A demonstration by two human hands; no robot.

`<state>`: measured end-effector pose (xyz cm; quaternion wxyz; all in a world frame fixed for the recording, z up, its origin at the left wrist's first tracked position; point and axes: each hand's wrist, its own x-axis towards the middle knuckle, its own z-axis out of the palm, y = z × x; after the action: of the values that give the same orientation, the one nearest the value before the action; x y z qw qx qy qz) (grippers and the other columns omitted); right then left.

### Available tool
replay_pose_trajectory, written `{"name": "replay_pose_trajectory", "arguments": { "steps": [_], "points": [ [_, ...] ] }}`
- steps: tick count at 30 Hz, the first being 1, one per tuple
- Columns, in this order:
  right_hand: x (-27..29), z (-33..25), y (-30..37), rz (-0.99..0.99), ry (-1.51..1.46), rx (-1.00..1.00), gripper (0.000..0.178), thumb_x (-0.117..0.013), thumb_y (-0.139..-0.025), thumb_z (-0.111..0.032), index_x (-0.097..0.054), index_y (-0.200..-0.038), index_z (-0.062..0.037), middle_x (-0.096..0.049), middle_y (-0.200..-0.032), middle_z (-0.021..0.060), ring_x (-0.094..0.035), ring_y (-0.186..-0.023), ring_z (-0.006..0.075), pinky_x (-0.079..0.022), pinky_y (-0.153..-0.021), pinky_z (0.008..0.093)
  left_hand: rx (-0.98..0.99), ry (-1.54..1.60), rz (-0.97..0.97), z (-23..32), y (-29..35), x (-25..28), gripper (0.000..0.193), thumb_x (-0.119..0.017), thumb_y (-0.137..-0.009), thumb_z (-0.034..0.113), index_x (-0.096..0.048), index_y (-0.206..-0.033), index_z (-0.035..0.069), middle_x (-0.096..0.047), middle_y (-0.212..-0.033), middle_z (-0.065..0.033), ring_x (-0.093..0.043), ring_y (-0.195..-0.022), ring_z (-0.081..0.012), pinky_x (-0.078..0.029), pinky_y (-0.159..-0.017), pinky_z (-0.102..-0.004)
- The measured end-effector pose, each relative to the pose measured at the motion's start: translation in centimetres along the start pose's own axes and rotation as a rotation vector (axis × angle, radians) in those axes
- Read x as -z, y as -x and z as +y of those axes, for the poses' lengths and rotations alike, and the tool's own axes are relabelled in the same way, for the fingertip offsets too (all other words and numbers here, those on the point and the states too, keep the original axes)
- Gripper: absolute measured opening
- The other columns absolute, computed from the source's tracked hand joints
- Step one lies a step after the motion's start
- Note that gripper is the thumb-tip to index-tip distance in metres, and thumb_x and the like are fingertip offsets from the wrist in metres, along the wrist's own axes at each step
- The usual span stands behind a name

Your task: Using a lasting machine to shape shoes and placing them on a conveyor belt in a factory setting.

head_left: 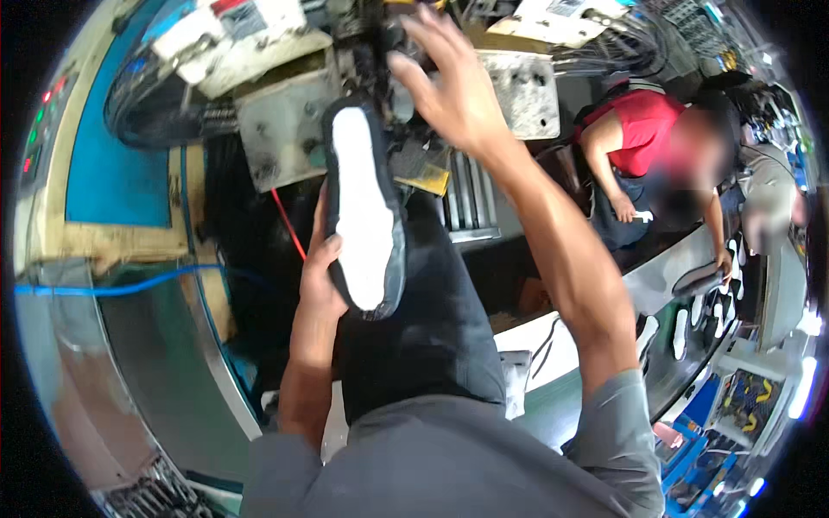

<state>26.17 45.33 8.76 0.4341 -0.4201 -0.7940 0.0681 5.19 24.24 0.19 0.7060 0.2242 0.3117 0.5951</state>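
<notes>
Black shoe (pixel 363 186), white underside showing: upper centre of frame, long axis near vertical. Left hand (pixel 320 278), nearer, is closed on left edge of lower half. Right hand (pixel 458 95) apart, upper right of shoe, fingers spread, no object visible in grasp.

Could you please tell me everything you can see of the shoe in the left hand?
The shoe is unfinished-looking, long and narrow, with a smooth white underside facing the camera and a black rim that looks like fabric or leather, slightly shiny near the lower end. It lies lengthwise up the picture, above the person's dark trousers. The left hand grips its left side, thumb on the edge. Whether its far end touches the machine is unclear.
</notes>
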Motion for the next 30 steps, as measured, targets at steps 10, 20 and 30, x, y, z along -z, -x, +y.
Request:
{"name": "replay_pose_trajectory", "arguments": {
  "steps": [10, 20, 30],
  "points": [
    [1.2, -16.4, 26.2, -0.007, -1.137, -1.037, 0.061, -0.061, -0.117, -0.03, -0.046, -0.165, 0.0039, -0.06, -0.158, 0.0154, -0.054, -0.143, 0.019, -0.041, -0.122, 0.0341, -0.036, -0.083, -0.034, -3.7, 8.0, -0.9, 0.116, -0.08, -0.089, 0.025, -0.01, -0.179, 0.011, -0.037, -0.172, -0.0187, -0.042, -0.157, -0.0346, -0.038, -0.129, -0.0475],
    [-0.9, -23.8, 29.8, -0.615, -1.033, -0.93, 0.087, -0.075, -0.109, -0.026, -0.025, -0.174, 0.0004, -0.048, -0.165, 0.0227, -0.061, -0.139, 0.0247, -0.051, -0.115, 0.0349, -0.119, 0.014, 0.279, -3.1, 18.8, 7.9, 0.105, -0.078, -0.093, 0.018, -0.018, -0.178, 0.009, -0.045, -0.167, -0.0193, -0.05, -0.151, -0.0345, -0.043, -0.124, -0.047],
    [2.5, -20.4, 35.5, -0.549, -1.023, -1.153, 0.042, -0.066, -0.112, -0.011, -0.062, -0.15, 0.0056, -0.07, -0.146, 0.0183, -0.074, -0.123, 0.0288, -0.061, -0.105, 0.0407, -0.487, -1.438, 1.041, 14.7, 23.9, 36.5, 0.072, -0.077, -0.092, 0.009, -0.053, -0.16, 0.002, -0.071, -0.139, -0.0289, -0.069, -0.128, -0.0384, -0.051, -0.112, -0.0456]
  ]
}}
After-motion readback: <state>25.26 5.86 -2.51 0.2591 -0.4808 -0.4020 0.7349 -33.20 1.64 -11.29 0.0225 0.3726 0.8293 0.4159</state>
